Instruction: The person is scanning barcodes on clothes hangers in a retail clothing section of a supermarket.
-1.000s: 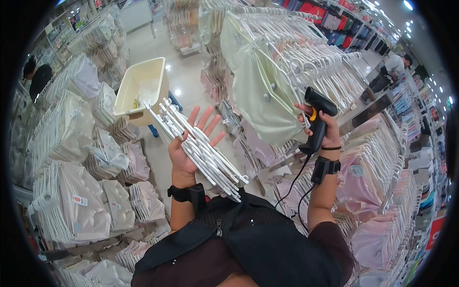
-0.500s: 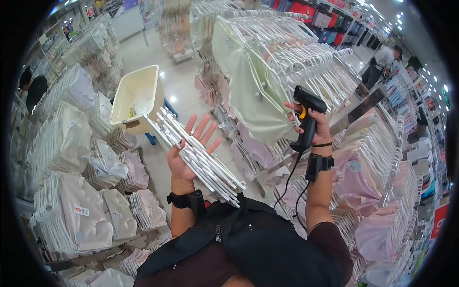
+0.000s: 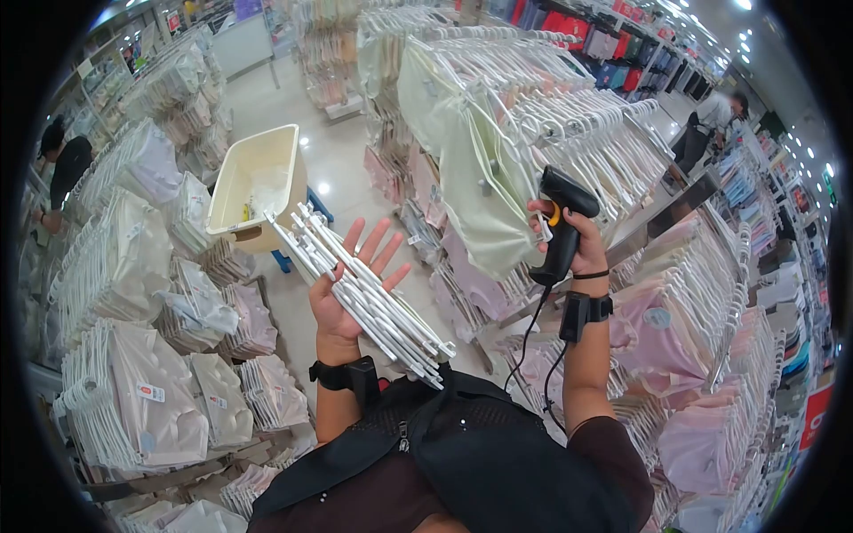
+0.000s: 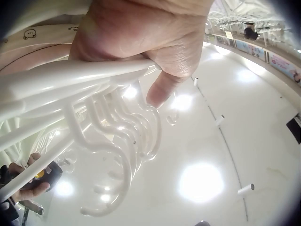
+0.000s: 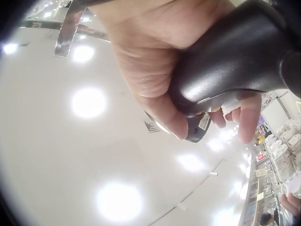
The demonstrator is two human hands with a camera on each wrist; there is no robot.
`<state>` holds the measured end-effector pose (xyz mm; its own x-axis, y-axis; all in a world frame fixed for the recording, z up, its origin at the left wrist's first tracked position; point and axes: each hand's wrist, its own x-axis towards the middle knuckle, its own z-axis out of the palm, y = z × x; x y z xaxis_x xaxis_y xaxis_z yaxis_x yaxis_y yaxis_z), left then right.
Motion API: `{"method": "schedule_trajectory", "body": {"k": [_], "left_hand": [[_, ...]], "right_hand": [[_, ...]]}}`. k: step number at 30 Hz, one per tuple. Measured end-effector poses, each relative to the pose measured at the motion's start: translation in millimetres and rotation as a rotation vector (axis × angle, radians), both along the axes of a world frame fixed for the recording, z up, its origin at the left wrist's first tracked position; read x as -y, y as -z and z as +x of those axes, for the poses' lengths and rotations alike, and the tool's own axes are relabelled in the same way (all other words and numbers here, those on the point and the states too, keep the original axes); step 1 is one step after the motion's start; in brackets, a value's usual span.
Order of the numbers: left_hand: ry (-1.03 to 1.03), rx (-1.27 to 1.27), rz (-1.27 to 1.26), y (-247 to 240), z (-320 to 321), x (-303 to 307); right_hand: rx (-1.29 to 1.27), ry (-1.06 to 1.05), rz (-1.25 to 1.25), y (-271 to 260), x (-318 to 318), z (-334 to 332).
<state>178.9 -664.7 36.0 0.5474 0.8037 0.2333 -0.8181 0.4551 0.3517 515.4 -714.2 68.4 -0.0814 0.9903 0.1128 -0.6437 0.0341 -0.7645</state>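
My left hand [image 3: 334, 306] holds a bundle of white plastic hangers [image 3: 369, 311], with the thumb bent over them and the other fingers stretched out behind. Curved hanger hooks [image 4: 81, 134] dangle below the thumb in the left wrist view. The right hand [image 3: 588, 250] grips a black corded barcode scanner [image 3: 570, 192] that has a yellow trigger. Its fingertips are right at the edge of a pale green satin garment [image 3: 480, 200] on the rack. From close up, the scanner's black body [image 5: 221, 56] fills the palm.
A cream plastic tub [image 3: 289, 164] stands on a blue base in the aisle. Racks of beige garments [image 3: 147, 391] line the left side, and pink garments [image 3: 653, 329] hang at the right. The scanner's cord [image 3: 524, 338] runs down to my vest. Other people are among the racks.
My right hand has moved a little left with the scanner, closer to the green garment. The left hand keeps its hold on the hangers. The head view has shifted slightly.
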Motion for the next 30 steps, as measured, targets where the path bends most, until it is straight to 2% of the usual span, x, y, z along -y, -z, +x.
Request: {"method": "schedule_trajectory", "body": {"k": [11, 15, 21, 26, 29, 30], "left_hand": [[0.009, -0.007, 0.032, 2.2, 1.8, -5.3], [0.010, 0.007, 0.043, -0.7, 2.5, -4.3], [0.014, 0.023, 0.051, -4.7, 2.9, -3.3], [0.011, 0.006, 0.022, -3.4, 3.5, -4.6], [0.018, 0.001, 0.049, -3.7, 3.0, -5.1], [0.016, 0.001, 0.048, -3.9, 2.9, -4.8]], "right_hand": [[-0.040, 0.022, 0.046, -10.4, -5.2, 20.3], [-0.056, 0.048, -0.040, -4.9, -6.1, 49.2], [0.116, 0.086, -0.057, 1.7, 3.1, 57.4], [0.164, 0.141, -0.049, -4.1, 2.9, 50.8], [0.292, 0.213, -0.066, -4.4, 2.8, 52.6], [0.475, 0.229, -0.090, -6.3, 4.2, 53.0]]}}
